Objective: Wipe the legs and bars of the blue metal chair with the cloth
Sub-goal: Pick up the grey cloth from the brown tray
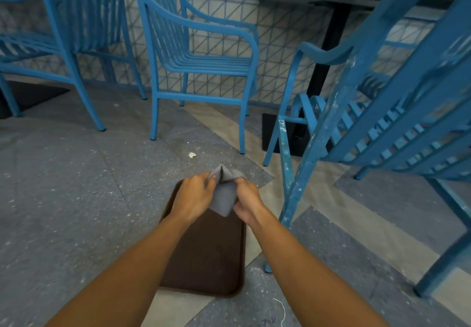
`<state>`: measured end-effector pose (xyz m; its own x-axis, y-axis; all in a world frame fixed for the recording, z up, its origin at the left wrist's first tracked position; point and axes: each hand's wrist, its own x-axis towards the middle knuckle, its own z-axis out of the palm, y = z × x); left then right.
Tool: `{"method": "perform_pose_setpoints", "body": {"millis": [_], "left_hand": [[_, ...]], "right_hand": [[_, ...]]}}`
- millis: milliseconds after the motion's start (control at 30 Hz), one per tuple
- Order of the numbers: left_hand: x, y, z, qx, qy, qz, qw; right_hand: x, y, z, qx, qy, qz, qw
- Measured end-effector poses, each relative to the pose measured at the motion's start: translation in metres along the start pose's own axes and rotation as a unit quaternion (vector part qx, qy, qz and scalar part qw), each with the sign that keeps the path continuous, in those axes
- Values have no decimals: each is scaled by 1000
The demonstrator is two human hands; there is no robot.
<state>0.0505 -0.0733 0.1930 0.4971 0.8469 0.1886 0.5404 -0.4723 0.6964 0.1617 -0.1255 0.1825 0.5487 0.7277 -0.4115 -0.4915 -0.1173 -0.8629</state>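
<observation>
Above tray (pixel 204 258), both hands pinch cloth (pixel 224 196) beside chair leg (pixel 297 189).

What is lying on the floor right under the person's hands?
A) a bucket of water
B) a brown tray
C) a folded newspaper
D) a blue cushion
B: a brown tray lies flat on the floor beneath the left hand and right hand, which hold a grey cloth between them.
</observation>
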Motion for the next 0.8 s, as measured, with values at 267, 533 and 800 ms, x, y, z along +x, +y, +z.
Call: {"method": "perform_pose_setpoints", "body": {"millis": [267, 533, 800], "left_hand": [[-3, 45, -5, -136, 67, 110, 982], [-31, 77, -7, -193, 153, 97, 964], [-57, 128, -22, -140, 189, 84, 968]], "right_hand": [[-36, -44, -2, 222, -208, -16, 953], [-51, -53, -7, 297, -204, 3, 933], [-93, -70, -31, 272, -211, 64, 937]]}}
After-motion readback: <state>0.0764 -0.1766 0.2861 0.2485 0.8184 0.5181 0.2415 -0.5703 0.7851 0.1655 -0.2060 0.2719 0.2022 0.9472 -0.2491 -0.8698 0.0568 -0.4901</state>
